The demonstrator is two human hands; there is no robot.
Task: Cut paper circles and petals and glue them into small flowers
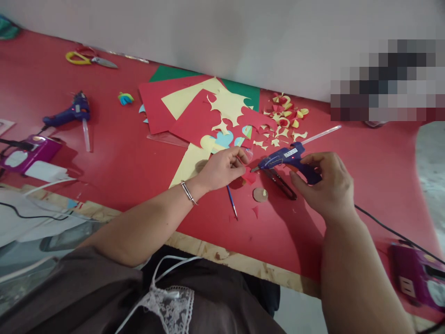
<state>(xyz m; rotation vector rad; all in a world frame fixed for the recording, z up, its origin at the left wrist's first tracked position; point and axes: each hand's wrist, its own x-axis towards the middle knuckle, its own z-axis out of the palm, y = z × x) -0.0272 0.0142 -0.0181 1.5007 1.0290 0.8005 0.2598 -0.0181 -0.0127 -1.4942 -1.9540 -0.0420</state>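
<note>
My right hand [328,183] grips the handle of a blue hot glue gun [278,157], a clear glue stick [323,133] poking from its back end. The nozzle meets a small red paper piece [249,175], which my left hand [225,168] pinches between thumb and fingers. Below the gun lies a dark, slim tool [283,184], partly covered. A round tan disc [260,195] with a pale scrap on it rests just beneath the nozzle. Beside my left wrist, a blue paintbrush [232,202] lies on the red tabletop.
Red, yellow and green paper sheets [187,102] overlap at the back, beside a heap of paper scraps [283,116]. Scissors [92,59], a second glue gun [71,112] and a purple power strip [31,150] sit left. Another purple power strip [417,276] and a cable are at right.
</note>
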